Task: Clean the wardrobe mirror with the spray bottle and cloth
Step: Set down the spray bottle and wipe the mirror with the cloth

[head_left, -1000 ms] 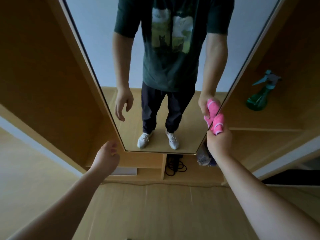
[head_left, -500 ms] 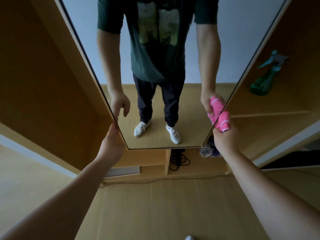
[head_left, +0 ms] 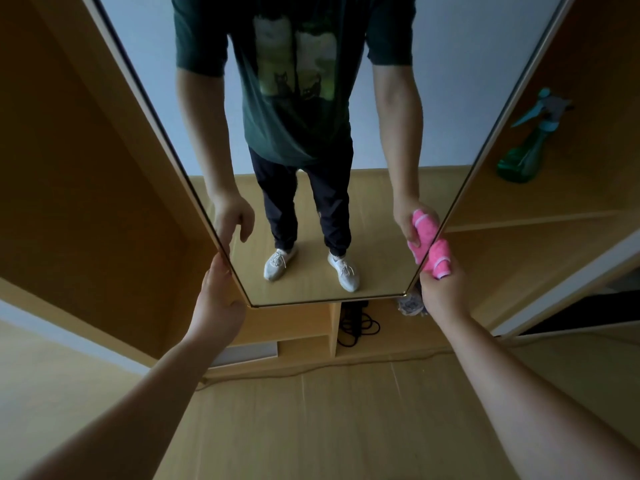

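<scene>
The tall wardrobe mirror (head_left: 311, 209) hangs in front of me and reflects a standing person. My left hand (head_left: 216, 299) grips the mirror's lower left edge, fingers hidden behind the frame. My right hand (head_left: 441, 289) holds a rolled pink cloth (head_left: 439, 259) against the mirror's lower right edge. The green spray bottle (head_left: 526, 150) with a teal trigger stands on a wardrobe shelf to the right, away from both hands.
Wooden wardrobe compartments flank the mirror. The shelf board (head_left: 540, 220) runs on the right. Below the mirror a black cable coil (head_left: 356, 327) lies in a low cubby, with a small grey object (head_left: 410, 304) beside it. Wooden floor (head_left: 329, 427) stretches toward me.
My left hand rose from below the mirror and took hold of its lower left edge. My right hand with the cloth stayed at the right edge. The view shifted closer.
</scene>
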